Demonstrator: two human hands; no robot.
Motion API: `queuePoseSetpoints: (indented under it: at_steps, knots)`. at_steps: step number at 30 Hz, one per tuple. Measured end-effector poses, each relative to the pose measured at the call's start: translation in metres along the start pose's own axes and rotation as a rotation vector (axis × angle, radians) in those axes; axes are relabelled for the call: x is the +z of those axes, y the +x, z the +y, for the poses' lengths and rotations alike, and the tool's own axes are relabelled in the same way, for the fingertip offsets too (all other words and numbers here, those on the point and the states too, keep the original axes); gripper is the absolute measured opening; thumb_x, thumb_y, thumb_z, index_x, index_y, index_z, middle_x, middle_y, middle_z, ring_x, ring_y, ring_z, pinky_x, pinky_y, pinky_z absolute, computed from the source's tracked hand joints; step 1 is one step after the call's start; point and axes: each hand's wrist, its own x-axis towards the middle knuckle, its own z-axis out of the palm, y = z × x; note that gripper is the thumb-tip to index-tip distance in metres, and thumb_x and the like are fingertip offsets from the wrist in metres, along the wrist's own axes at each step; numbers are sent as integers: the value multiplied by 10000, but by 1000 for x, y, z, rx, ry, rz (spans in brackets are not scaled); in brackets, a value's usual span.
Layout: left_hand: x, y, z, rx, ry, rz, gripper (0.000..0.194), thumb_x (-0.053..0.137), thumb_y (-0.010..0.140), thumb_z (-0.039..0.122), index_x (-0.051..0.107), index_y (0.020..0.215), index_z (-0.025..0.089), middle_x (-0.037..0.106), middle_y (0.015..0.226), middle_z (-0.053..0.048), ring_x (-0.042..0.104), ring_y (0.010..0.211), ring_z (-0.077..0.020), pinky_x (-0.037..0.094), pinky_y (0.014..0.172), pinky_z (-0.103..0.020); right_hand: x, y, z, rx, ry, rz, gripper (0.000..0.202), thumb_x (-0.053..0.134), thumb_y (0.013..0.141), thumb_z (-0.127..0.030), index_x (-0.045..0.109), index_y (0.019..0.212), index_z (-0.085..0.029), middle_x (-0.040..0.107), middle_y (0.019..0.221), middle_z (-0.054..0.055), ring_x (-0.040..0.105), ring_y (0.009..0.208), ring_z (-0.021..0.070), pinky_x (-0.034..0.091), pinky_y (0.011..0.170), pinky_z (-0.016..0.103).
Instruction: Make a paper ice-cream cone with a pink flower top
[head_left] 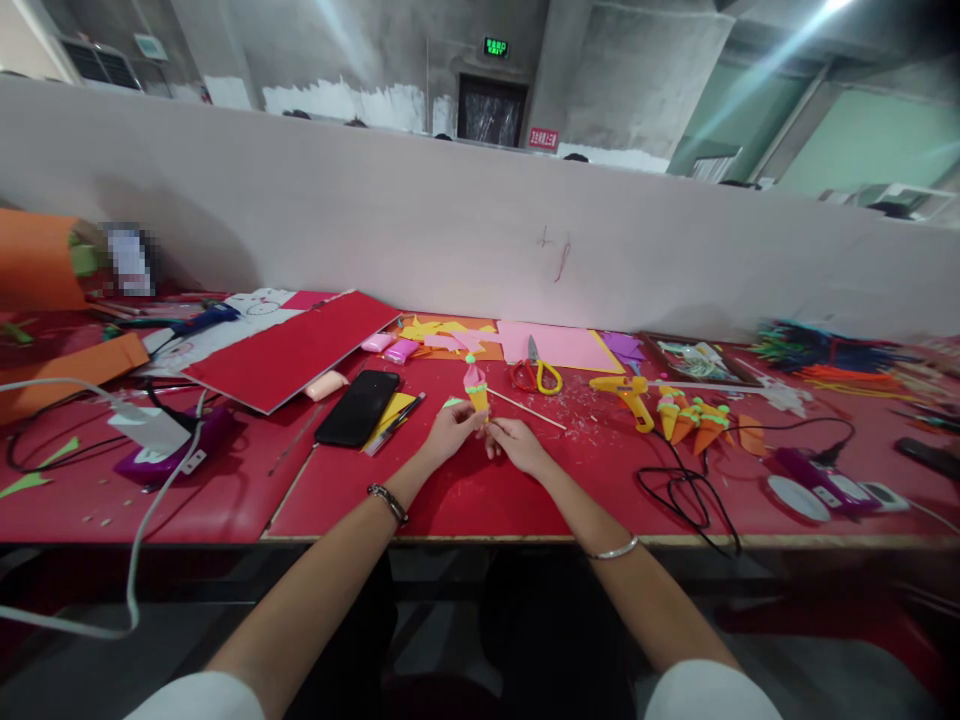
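A small craft ice cream cone (475, 380), pink on top with a pale green ball and a yellow cone below, stands upright over the middle of the red table. My left hand (452, 432) pinches its lower end from the left. From the right, my right hand (519, 445) brings its closed fingertips to the same lower tip; the exact contact is partly hidden by the fingers. Just beyond lie a thin wooden stick (529, 408) and scissors (536, 372) with red and yellow handles. Beside my left hand are a black phone (358, 407) and a pen (397, 420).
On the right are a yellow glue gun (626, 395), several finished cones (701, 425), a tangled black cable (686, 490) and a purple power strip (825, 480). A red board (292, 345) lies left, pink sheets (559, 345) behind. A pale partition (450, 230) closes the back.
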Motion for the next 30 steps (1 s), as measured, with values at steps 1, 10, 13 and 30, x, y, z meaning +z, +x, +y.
queuePoseSetpoints:
  at_steps: [1,10,13,30]
  knots:
    - [0,0,-1,-2,1,4,267,548,710,378,570,674,115,518,530,21,468,529,-91,372,551,-217,0,0,0,-1,-2,1,309,352,826,-391,523,733,-151,517,482,-31,431,424,77,351,471,204]
    - [1,0,5,-21,-41,31,299,549,692,409,532,620,119,515,518,26,458,509,-82,360,540,-213,2,-3,-3,0,-23,33,302,368,825,-390,528,722,-156,494,481,-40,444,434,76,338,458,194]
    - [2,0,6,-29,-67,34,310,548,685,427,530,626,122,514,510,29,463,499,-82,365,539,-214,1,-2,-2,-1,-28,16,292,377,822,-372,539,718,-152,503,473,-37,447,432,77,352,476,198]
    - [1,-1,9,-55,-97,62,314,576,649,433,544,621,122,497,488,37,437,483,-74,350,516,-207,-2,-2,-3,-5,-15,-23,303,404,813,-371,590,772,-136,549,493,-19,445,443,74,357,483,198]
